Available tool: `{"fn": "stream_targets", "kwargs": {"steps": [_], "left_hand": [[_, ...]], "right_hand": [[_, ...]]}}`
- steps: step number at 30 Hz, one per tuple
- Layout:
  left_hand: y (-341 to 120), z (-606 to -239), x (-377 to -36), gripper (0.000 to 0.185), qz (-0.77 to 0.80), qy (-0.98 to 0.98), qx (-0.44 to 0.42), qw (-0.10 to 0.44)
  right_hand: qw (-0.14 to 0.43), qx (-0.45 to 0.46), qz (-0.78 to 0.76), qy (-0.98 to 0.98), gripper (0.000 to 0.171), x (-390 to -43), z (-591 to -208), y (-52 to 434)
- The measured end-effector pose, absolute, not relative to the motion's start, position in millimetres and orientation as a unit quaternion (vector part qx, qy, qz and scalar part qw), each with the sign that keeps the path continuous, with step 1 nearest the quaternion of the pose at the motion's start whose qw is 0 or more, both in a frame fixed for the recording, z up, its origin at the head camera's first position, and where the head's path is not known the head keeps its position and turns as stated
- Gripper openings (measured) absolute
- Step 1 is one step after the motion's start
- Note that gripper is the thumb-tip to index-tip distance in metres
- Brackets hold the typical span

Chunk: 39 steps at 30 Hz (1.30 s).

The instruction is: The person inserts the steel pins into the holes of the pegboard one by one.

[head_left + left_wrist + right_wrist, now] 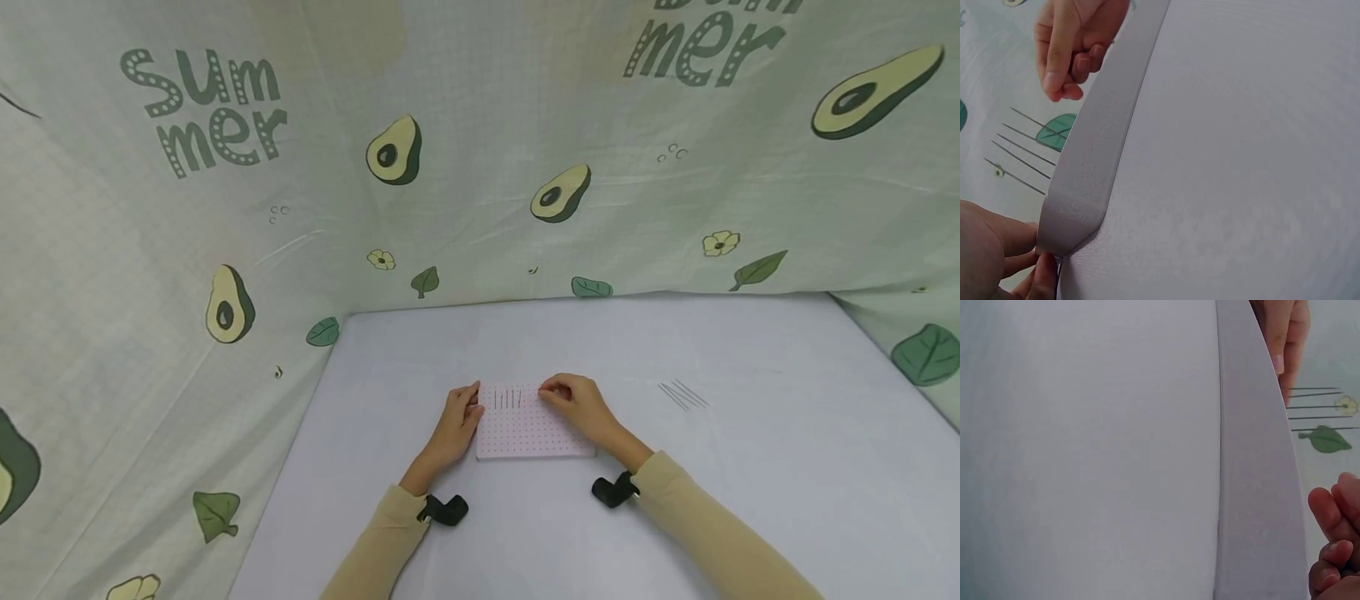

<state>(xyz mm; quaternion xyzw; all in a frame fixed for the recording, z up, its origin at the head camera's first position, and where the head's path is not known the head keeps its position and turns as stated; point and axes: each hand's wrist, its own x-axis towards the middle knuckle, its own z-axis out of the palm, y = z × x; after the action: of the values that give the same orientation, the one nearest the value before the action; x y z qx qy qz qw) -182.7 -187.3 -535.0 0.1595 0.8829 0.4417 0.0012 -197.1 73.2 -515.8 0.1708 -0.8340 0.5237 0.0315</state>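
L hand (459,414) grips 1 pegboard (528,433) w/ 5 pins (507,398); R hand (573,398) pinching, contents unclear; 4 spare pins (682,394).

Bright, even, soft light all over, coming from above with no clear single source. The white table (750,467) reads a touch washed out but shows no hard glare. Shadows are faint, just a soft smudge under the wrists. The head view bends strongly at its edges, the avocado-print cloth (225,208) curving outward like a fisheye. Sharpness there is fair in the middle, though the pins on the foam board (525,433) are tiny. Both wrist views sit very close, the board's edge soft and blurred.
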Motion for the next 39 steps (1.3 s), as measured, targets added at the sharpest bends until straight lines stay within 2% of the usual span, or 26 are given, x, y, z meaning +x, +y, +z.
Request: {"fn": "stream_targets", "kwargs": {"steps": [20, 39], "left_hand": [[-185, -532, -182, 0.048, 0.445, 0.882, 0.153, 0.002], [-186, -534, -183, 0.048, 0.44, 0.884, 0.155, 0.001]], "right_hand": [[0.06, 0.116, 0.516, -0.846, 0.013, -199, -516, 110], [0.127, 0.08, 0.477, -0.866, 0.014, -200, -516, 145]]}}
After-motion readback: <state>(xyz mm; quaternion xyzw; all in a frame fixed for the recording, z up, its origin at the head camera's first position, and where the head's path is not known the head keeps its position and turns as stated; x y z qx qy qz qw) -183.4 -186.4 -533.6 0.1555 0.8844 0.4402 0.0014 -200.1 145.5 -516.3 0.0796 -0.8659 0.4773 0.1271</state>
